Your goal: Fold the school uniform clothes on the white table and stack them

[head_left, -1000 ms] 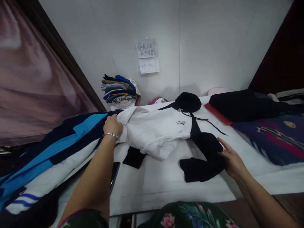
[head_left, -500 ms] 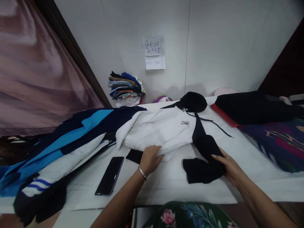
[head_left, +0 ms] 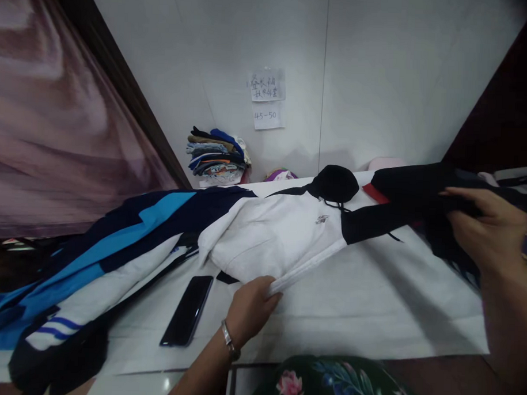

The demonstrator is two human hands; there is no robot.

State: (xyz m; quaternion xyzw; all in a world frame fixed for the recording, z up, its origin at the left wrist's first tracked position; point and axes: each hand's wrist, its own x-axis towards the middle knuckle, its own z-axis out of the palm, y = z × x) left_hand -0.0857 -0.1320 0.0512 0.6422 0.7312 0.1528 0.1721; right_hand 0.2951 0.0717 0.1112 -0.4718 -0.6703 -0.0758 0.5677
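Observation:
A white hoodie (head_left: 271,229) with a black hood (head_left: 335,184) and black sleeves lies on the white-covered table. My left hand (head_left: 253,306) grips the hoodie's near side edge, fingers closed on the white cloth. Far to the right, my right hand (head_left: 487,228) is closed on the black sleeve (head_left: 379,220), which stretches taut above the table surface. A dark cord hangs from the neck, partly hidden under the sleeve. Left of my left hand rests a black phone (head_left: 187,311).
Navy, blue and white jackets (head_left: 128,239) lie on the left. Dark clothes (head_left: 402,176) are piled at the right. A folded stack of clothes (head_left: 217,155) stands by the wall, below paper notes (head_left: 267,99). A pink curtain (head_left: 54,127) hangs at left.
My right hand has moved right and up, pulling the bent black sleeve out straight. My left hand has shifted slightly toward me, holding the white edge, which is now taut.

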